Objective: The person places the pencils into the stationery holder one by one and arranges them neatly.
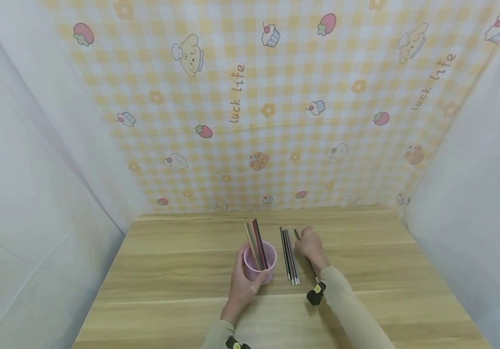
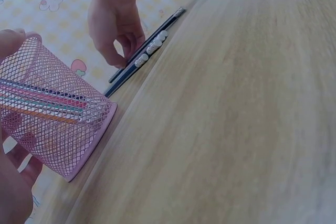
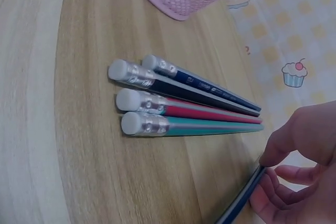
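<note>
My left hand grips a pink mesh pen cup around its side, thumb near the rim. Several pencils lean inside it, their tops sticking out. To the right of the cup, my right hand pinches a dark pencil between thumb and fingers, low over the table. Between the cup and that hand several pencils with white erasers lie side by side: a teal one, a red one and dark ones. Their eraser ends point toward me.
The wooden table carries everything. Behind it hangs a yellow checked cloth with printed cartoons. White sheets close off both sides. A black wrist camera is strapped by the right sleeve.
</note>
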Tool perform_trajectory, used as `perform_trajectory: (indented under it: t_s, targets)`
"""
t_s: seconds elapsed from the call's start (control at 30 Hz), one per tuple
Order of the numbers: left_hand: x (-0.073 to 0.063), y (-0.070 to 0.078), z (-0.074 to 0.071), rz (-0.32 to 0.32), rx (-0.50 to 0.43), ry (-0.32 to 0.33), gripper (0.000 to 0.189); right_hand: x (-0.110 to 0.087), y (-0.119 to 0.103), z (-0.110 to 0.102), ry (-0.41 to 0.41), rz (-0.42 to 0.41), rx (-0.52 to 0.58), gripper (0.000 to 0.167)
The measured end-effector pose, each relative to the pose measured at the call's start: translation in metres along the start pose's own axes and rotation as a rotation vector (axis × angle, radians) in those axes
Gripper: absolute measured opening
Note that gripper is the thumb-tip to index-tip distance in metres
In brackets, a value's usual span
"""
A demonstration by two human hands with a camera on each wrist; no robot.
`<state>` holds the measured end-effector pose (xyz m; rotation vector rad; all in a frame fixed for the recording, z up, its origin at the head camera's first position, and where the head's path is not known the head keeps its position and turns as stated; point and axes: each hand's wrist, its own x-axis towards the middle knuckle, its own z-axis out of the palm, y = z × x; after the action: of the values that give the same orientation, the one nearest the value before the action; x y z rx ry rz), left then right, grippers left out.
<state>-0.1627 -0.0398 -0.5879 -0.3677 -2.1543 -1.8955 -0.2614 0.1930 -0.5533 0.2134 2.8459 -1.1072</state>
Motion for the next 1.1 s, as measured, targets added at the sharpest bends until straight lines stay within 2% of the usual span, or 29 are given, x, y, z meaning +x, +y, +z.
perform_trajectory:
  t_s: [0.2,0.47,0.83,1.1]
  targets:
    - [0.0,0.0,0.0,-0.005,0.003,0.003,0.095,-0.001,-0.001,-0.006,0.004,-0.033,0.036,0.042]
    - [0.0,0.0,0.0,0.008,0.005,0.006,0.094,-0.002,-0.005,-0.017,0.042,-0.105,0.136,0.04]
    - [-0.001,0.0,0.0,0.027,0.001,0.003,0.094,-0.009,-0.018,-0.039,0.058,-0.127,0.19,0.043]
    - [0.001,-0.001,0.0,0.011,-0.005,0.005,0.093,-0.014,-0.032,-0.05,0.133,-0.182,0.239,0.037]
